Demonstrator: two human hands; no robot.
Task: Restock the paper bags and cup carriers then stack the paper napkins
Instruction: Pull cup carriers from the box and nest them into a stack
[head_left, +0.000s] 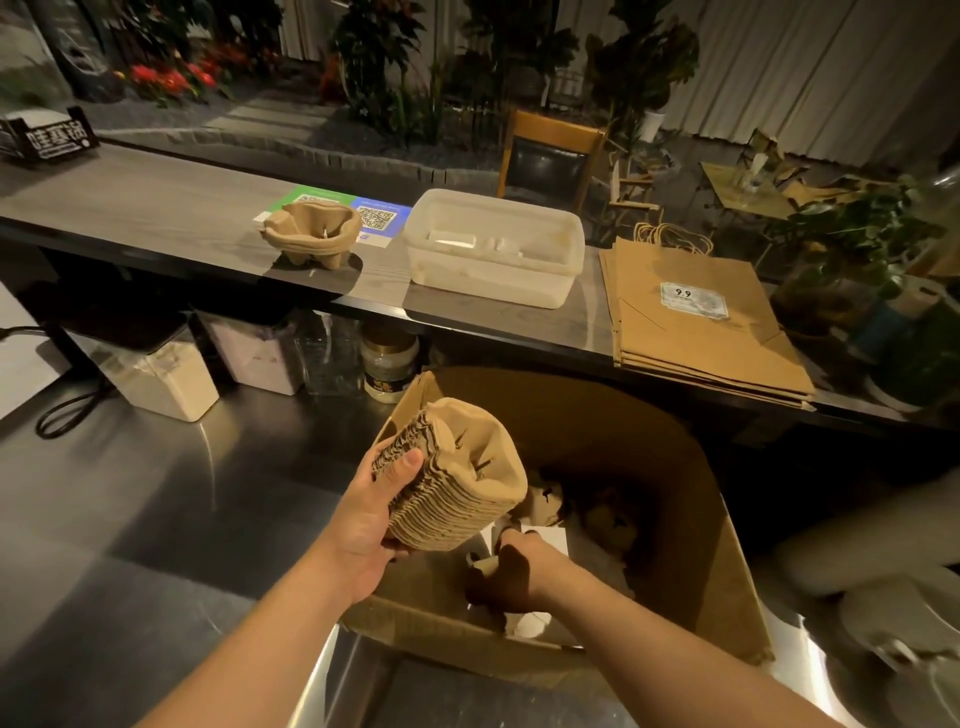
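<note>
Cup carriers (457, 478), a thick nested stack of them, sit tilted in the left hand (371, 525), which grips the stack from the side with the thumb pressed across its ridged edge, just above the near left corner of an open cardboard box (691, 519). The right hand (511, 569) is down inside that box, fingers curled around a piece of brown pulp or card; it is too dark in there to say exactly what. White paper and more brown shapes lie loose at the bottom of the box beside it.

The box stands on a steel bench (130, 519) that runs under both arms. Behind it, on a raised grey wooden bench (156, 208), a single cup carrier (311, 231) rests upright on top of some QR code cards (376, 215). Just to its right is a cloudy plastic tub (493, 249) with small white items inside. Further right, well apart from the carrier, a flat pile of paper bags (701, 322) lies with handles pointing away and a "9.9" label on the top bag. Jars and containers (389, 364) stand below the raised bench.
</note>
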